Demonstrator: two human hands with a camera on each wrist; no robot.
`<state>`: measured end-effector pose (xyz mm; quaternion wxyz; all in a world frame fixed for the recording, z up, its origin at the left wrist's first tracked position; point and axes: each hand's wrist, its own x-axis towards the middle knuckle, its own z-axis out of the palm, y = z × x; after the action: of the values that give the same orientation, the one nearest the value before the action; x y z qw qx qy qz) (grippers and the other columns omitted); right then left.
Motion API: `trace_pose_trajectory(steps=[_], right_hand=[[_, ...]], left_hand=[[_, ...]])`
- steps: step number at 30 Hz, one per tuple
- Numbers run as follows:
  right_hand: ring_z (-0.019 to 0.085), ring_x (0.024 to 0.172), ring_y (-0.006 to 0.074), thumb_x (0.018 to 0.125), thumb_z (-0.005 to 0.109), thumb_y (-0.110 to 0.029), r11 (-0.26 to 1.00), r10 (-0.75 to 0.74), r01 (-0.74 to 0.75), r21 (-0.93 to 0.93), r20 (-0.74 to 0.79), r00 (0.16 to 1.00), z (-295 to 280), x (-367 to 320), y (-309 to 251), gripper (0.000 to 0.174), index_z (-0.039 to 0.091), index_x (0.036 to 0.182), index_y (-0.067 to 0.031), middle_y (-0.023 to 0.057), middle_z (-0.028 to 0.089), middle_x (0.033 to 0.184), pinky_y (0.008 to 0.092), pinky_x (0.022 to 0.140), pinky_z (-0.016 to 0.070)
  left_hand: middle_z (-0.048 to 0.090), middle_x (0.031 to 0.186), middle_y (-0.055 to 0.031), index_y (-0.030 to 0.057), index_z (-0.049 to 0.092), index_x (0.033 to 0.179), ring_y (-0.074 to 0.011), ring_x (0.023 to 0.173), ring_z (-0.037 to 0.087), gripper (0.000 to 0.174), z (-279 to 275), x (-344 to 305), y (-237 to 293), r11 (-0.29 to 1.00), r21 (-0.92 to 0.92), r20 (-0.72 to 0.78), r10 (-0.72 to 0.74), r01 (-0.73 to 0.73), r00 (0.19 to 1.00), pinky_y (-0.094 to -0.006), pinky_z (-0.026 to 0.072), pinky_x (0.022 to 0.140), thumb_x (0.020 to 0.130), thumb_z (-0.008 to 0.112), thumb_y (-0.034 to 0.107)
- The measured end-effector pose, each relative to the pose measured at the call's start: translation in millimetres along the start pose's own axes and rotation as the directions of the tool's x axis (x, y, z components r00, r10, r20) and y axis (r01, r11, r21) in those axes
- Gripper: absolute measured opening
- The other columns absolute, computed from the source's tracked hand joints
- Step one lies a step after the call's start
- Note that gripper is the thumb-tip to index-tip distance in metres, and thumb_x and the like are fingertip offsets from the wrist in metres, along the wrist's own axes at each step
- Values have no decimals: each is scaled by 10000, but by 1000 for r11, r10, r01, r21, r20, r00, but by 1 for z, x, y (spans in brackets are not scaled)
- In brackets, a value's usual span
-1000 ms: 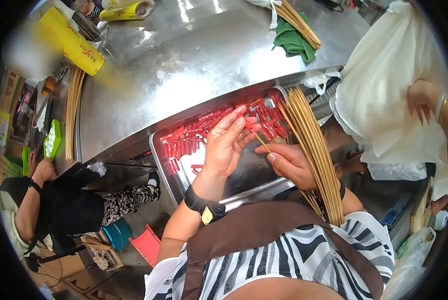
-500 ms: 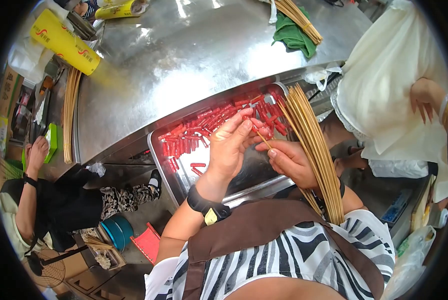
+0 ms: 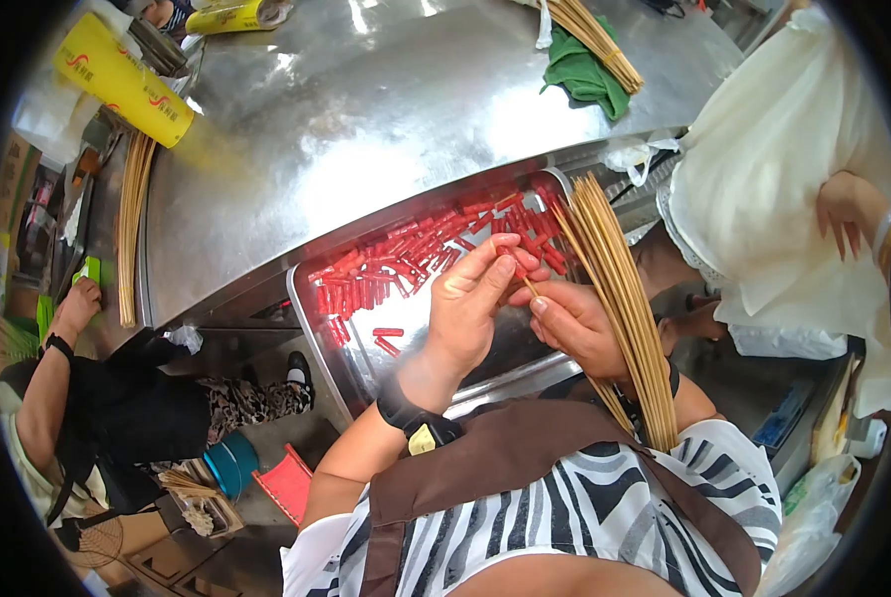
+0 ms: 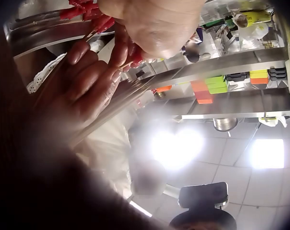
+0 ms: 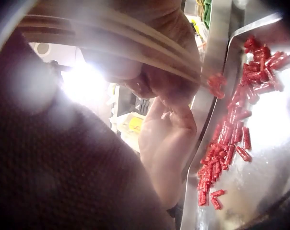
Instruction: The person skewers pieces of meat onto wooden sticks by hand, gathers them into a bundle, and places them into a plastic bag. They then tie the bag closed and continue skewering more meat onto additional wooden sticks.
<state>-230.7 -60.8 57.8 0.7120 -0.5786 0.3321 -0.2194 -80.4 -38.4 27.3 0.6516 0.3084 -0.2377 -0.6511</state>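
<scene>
In the head view my left hand pinches a small red sausage-like piece between thumb and fingers. My right hand pinches a thin bamboo skewer, its tip at that piece. The two hands' fingertips almost meet, and the fingers partly hide the piece. A thick bundle of skewers slants along my right hand and forearm. Below the hands lies a metal tray with many red pieces along its far side. The right wrist view shows these red pieces too.
The steel table borders the tray's far side. On it lie a green cloth, tied skewers and a yellow roll. One person's arm is at left; another person in a white garment stands at right.
My left hand has moved slightly right and down, nearer my right hand, and the skewer shows less length between them. The person at left has shifted a hand by a green container.
</scene>
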Motion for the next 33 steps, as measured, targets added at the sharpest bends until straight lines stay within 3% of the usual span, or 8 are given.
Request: trace_pose_trajectory(steps=[7, 9, 11, 13, 14, 19, 22, 33], right_hand=[[363, 563, 40, 940, 400, -141, 998, 49, -47, -46, 50, 998, -5, 0, -3, 222, 515, 1058, 8, -42, 402, 670, 192, 514, 301], [375, 562, 42, 914, 469, -129, 903, -262, 217, -371, -75, 962, -4, 3, -2, 202, 513, 1063, 0, -34, 398, 644, 202, 498, 310], [463, 622, 85, 867, 536, -112, 950, -158, 118, -291, -119, 980, -6, 2, -15, 240, 516, 1080, -5, -1, 486, 685, 234, 595, 401], [537, 714, 155, 830, 564, -102, 541, -603, 457, -706, 53, 796, -7, 6, -21, 307, 512, 1120, -18, 49, 567, 749, 291, 746, 442], [570, 809, 236, 798, 584, -92, 513, -613, 514, -687, 126, 780, -3, 3, -36, 297, 551, 1086, -27, 79, 600, 788, 340, 854, 425], [569, 767, 265, 814, 567, -106, 679, -374, 552, -484, 419, 827, -8, -1, -33, 197, 622, 981, -17, 107, 592, 745, 348, 716, 445], [582, 616, 251, 843, 557, -146, 642, -261, 472, -604, 406, 876, -7, 0, -24, 185, 623, 964, -23, 114, 589, 649, 357, 573, 448], [602, 722, 242, 850, 553, -182, 674, -196, 341, -655, 287, 938, 0, 0, -29, 189, 637, 974, -66, 121, 612, 770, 342, 663, 465]], left_hand=[[603, 1007, -106, -16, 515, 1138, -208, 949, 593, 252, -6, -4, 2, 999, -33, -9, -32, 31, 999, -305, 496, 801, 909, 502, 88], [613, 997, -83, 22, 558, 1099, -190, 945, 594, 218, -13, -1, 0, 997, 75, -31, -2, 4, 1000, -291, 485, 758, 899, 515, 94], [616, 1005, -84, 12, 578, 1075, -170, 933, 594, 209, -17, 2, 3, 994, 106, -46, -12, 17, 999, -282, 494, 756, 877, 544, 72], [615, 991, -68, 12, 582, 1062, -119, 882, 582, 207, -18, 3, 5, 964, 265, -16, -3, 7, 1000, -239, 480, 719, 859, 564, 48], [615, 991, -68, 12, 582, 1062, -119, 882, 582, 207, -19, 4, 7, 964, 266, -15, -3, 7, 1000, -239, 480, 719, 859, 564, 48], [565, 1004, -49, -13, 590, 1018, -137, 911, 586, 182, -11, 12, 16, 778, 615, 49, 130, -132, 990, -249, 485, 763, 839, 587, 22], [586, 1004, -56, -9, 567, 1045, -115, 868, 578, 200, 6, 12, 25, 860, 476, 90, 159, -182, 983, -247, 480, 754, 853, 578, 43], [628, 863, -64, 30, 557, 950, -134, 761, 601, 119, 9, 19, 28, 995, 41, 145, -101, 96, 984, -247, 481, 668, 852, 592, 88]])
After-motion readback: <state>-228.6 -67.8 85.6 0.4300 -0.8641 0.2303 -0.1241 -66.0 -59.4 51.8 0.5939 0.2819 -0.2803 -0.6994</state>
